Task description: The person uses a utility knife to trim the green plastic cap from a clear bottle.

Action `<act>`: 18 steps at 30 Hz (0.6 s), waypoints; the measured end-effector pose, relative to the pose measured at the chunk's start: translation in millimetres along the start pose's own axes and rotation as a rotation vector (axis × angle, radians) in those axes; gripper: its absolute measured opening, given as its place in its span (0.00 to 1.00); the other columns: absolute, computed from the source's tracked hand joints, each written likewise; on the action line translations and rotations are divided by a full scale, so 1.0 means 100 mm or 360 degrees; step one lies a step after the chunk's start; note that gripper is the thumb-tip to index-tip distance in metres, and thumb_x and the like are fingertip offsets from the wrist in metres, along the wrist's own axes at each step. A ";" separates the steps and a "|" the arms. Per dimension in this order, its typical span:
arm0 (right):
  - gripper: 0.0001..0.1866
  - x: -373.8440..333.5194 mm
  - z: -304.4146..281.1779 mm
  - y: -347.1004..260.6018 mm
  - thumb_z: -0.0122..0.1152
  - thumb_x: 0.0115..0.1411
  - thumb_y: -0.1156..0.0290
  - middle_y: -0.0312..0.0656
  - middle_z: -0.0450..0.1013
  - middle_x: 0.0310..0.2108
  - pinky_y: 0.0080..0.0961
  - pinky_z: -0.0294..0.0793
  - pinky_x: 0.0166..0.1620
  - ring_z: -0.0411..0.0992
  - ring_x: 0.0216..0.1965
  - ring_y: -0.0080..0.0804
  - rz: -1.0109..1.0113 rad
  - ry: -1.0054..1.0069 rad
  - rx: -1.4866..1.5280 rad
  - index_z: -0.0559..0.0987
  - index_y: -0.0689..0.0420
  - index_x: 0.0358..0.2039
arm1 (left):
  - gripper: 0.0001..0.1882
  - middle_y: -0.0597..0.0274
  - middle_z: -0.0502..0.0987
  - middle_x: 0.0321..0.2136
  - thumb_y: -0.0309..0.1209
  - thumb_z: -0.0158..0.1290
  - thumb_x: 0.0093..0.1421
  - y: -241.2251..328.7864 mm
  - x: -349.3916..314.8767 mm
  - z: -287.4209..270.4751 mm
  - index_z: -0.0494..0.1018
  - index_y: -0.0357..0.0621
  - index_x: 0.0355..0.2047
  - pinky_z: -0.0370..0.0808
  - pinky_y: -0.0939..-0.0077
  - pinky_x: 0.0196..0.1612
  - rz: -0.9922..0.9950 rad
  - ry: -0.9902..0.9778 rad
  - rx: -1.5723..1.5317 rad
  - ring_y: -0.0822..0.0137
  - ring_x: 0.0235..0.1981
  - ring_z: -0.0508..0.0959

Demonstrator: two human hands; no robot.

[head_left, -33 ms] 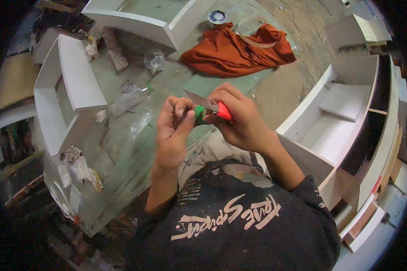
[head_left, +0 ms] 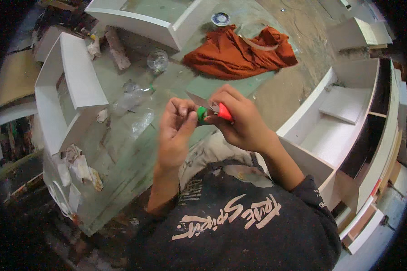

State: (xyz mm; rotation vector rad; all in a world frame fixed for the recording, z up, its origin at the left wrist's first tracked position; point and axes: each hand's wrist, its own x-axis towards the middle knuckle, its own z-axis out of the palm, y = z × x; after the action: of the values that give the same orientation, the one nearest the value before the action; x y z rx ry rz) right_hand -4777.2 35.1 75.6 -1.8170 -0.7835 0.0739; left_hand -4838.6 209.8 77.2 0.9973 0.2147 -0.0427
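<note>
Close in front of my body, my left hand (head_left: 172,131) pinches a small green bottle cap (head_left: 201,114) between thumb and fingertips. My right hand (head_left: 242,116) is closed round the red handle of a knife (head_left: 225,112), with its bare metal blade pointing up and to the left across the cap. The two hands nearly meet at the cap, and the right thumb lies close beside it. My fingers hide part of both the cap and the handle.
Ahead lies an orange-brown cloth (head_left: 239,54) beside a round tub (head_left: 220,19). Clear plastic bottles (head_left: 133,98) lie on the greenish floor. White box frames (head_left: 83,77) stand left and ahead; a white cabinet (head_left: 334,117) stands at my right.
The whole view has shifted very slightly. Both hands keep the same hold on the cap and the knife.
</note>
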 end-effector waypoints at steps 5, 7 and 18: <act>0.17 0.01 0.22 0.15 0.64 0.52 0.78 0.52 0.68 0.36 0.46 0.71 0.33 0.70 0.34 0.61 0.0056 -0.0207 -0.0059 0.70 0.59 0.43 | 0.15 0.68 0.69 0.33 0.18 0.56 0.63 -0.13 -0.06 -0.25 0.60 0.48 0.35 0.74 0.76 0.45 0.0070 0.0088 0.0286 0.75 0.37 0.73; 0.12 0.00 0.33 0.15 0.62 0.55 0.81 0.50 0.66 0.34 0.38 0.70 0.36 0.69 0.35 0.53 0.0091 -0.0257 0.0074 0.71 0.61 0.39 | 0.15 0.72 0.67 0.30 0.18 0.57 0.63 -0.21 -0.07 -0.37 0.61 0.49 0.35 0.74 0.77 0.42 0.0171 0.0136 0.0225 0.76 0.34 0.73; 0.16 0.03 0.70 0.15 0.65 0.58 0.71 0.51 0.70 0.37 0.43 0.72 0.36 0.71 0.36 0.57 -0.0031 -0.0254 0.0054 0.72 0.59 0.45 | 0.20 0.65 0.76 0.27 0.18 0.61 0.59 -0.21 -0.17 -0.81 0.58 0.49 0.32 0.77 0.77 0.37 0.0083 0.0366 0.0185 0.74 0.31 0.78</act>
State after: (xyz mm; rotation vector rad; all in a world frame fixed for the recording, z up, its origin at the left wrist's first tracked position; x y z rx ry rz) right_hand -4796.4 91.8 36.1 -1.7868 -0.9067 0.2203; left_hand -4871.5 265.2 20.4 1.1235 0.4002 0.1089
